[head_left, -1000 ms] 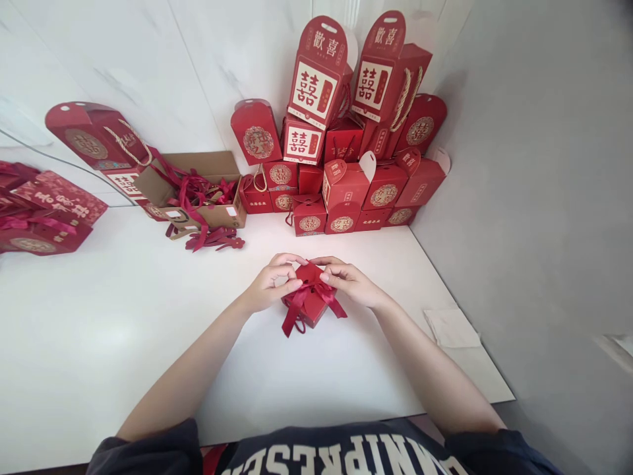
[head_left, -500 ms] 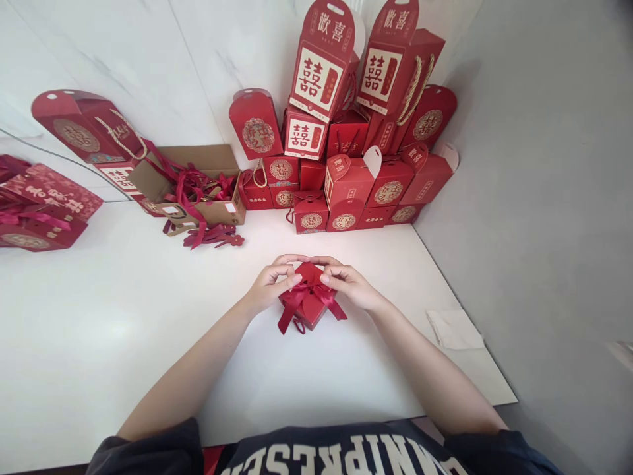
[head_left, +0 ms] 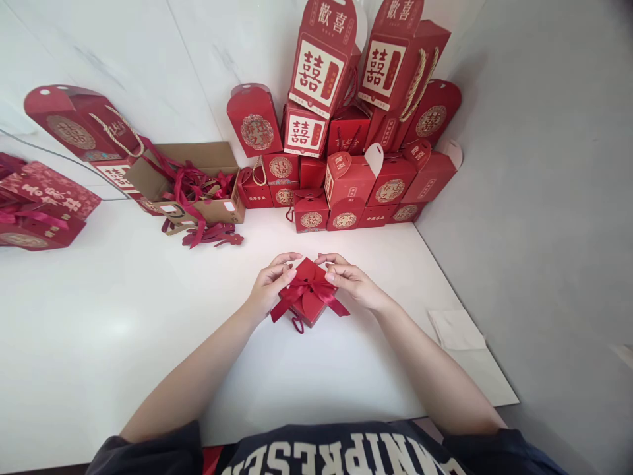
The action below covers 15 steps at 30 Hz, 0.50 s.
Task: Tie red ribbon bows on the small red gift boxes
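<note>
"Red gift box (head_left: 311, 305): position?"

"Flat on white table (head_left: 123, 369), well in from near edge. Turned cornerwise, one corner pointing away. Bound with dark-red ribbon (head_left: 337, 306), bow (head_left: 310, 286) on top, ends hanging to either side. Small cord (head_left: 297, 324) looped out at lower left."

"Left hand (head_left: 270, 287)?"

"At left side of box, close by bow. Forefinger reaching toward far corner, spread from neighbours; thumb at left loop. Pinching ribbon or just touching: cannot tell."

"Right hand (head_left: 356, 285)?"

"Opposite side, near mirror image. Fingers curled, forefinger set a little apart, thumb at right loop. Same doubt over any pinch: cannot tell."

"Beyond?"

"Open carton (head_left: 217, 212), heaped with ribbons (head_left: 198, 185), to left. Stacked red boxes (head_left: 350, 175) farther right. Folded white piece (head_left: 457, 330) by right table edge, cloth or paper unclear."
</note>
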Each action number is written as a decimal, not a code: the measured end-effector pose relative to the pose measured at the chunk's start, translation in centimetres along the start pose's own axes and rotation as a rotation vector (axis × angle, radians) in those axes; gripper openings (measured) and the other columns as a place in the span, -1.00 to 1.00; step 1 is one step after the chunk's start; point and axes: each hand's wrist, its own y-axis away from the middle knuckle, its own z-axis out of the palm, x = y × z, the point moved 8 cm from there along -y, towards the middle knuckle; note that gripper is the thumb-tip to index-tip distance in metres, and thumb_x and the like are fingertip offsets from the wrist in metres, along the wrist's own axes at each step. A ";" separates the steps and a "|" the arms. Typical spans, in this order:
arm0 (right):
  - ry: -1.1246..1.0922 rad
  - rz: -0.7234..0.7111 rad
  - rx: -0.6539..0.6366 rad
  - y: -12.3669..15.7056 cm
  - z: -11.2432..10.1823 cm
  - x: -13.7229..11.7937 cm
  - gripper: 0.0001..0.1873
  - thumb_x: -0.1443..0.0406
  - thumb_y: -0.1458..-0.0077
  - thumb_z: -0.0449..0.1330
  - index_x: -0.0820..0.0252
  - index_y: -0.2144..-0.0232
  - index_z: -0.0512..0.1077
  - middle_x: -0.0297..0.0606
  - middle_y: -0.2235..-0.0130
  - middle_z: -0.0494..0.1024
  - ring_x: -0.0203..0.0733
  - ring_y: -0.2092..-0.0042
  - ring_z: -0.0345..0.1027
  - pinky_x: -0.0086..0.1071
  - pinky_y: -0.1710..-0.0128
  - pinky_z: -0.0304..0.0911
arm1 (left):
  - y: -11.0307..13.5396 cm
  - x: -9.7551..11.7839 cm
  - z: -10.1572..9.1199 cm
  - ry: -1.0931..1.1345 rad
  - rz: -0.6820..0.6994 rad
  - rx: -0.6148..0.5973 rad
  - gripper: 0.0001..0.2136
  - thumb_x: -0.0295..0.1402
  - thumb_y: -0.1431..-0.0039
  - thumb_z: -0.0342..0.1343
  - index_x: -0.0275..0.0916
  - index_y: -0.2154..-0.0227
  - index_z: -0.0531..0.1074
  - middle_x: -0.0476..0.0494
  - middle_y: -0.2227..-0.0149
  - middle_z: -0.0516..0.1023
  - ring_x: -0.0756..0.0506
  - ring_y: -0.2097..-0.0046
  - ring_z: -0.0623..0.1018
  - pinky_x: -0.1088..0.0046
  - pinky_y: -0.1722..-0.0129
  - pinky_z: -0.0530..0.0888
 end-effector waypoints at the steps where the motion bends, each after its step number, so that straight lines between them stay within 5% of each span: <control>1: -0.003 0.003 0.002 -0.1 -0.1 0.1 -0.57 0.01 -0.16 0.18 0.18 0.58 0.33 -0.21 -0.05 0.31 -0.05 -0.14 0.19 -0.24 -0.06 0.17 | 0.0 -0.4 0.1 0.060 -0.017 -0.002 -0.68 -0.25 -0.18 0.16 -0.32 0.62 0.41 -0.19 -0.06 0.33 -0.11 0.04 0.43 0.40 0.05 0.41; 6: -0.039 0.027 0.039 -0.1 -0.8 0.2 -0.67 0.03 -0.17 0.17 0.15 0.44 0.40 -0.23 -0.09 0.34 -0.10 -0.07 0.29 -0.25 -0.04 0.20 | -0.2 -1.2 0.9 0.195 -0.051 -0.013 -0.78 -0.22 -0.20 0.13 -0.27 0.38 0.57 -0.19 -0.10 0.30 -0.14 0.03 0.46 0.36 0.06 0.44; 9: -0.005 0.062 0.152 0.6 -2.5 -0.2 -0.71 0.02 -0.20 0.14 0.06 0.19 0.39 -0.25 -0.02 0.43 -0.14 -0.04 0.33 -0.25 -0.03 0.21 | -0.3 -0.5 0.7 0.079 0.019 0.005 -0.73 -0.23 -0.21 0.12 -0.29 0.49 0.56 -0.21 -0.08 0.35 -0.17 -0.04 0.43 0.35 -0.01 0.40; 12: 0.237 0.187 0.205 1.8 -3.8 -0.1 -0.56 -0.07 -0.22 0.04 0.13 0.37 0.44 -0.27 0.29 0.53 -0.14 0.17 0.42 -0.24 0.05 0.24 | -0.1 0.1 0.4 -0.020 0.049 0.015 -0.69 -0.23 -0.23 0.11 -0.29 0.54 0.55 -0.23 -0.07 0.38 -0.20 -0.10 0.41 0.31 -0.07 0.36; 15: 0.302 0.361 0.032 2.9 -2.8 1.1 -0.35 -0.15 -0.22 -0.08 0.18 0.52 0.50 -0.21 0.41 0.58 -0.12 0.28 0.44 -0.24 0.10 0.25 | 0.0 0.2 0.4 -0.046 0.053 0.010 -0.67 -0.22 -0.23 0.11 -0.28 0.59 0.52 -0.24 -0.06 0.40 -0.22 -0.11 0.40 0.27 -0.07 0.36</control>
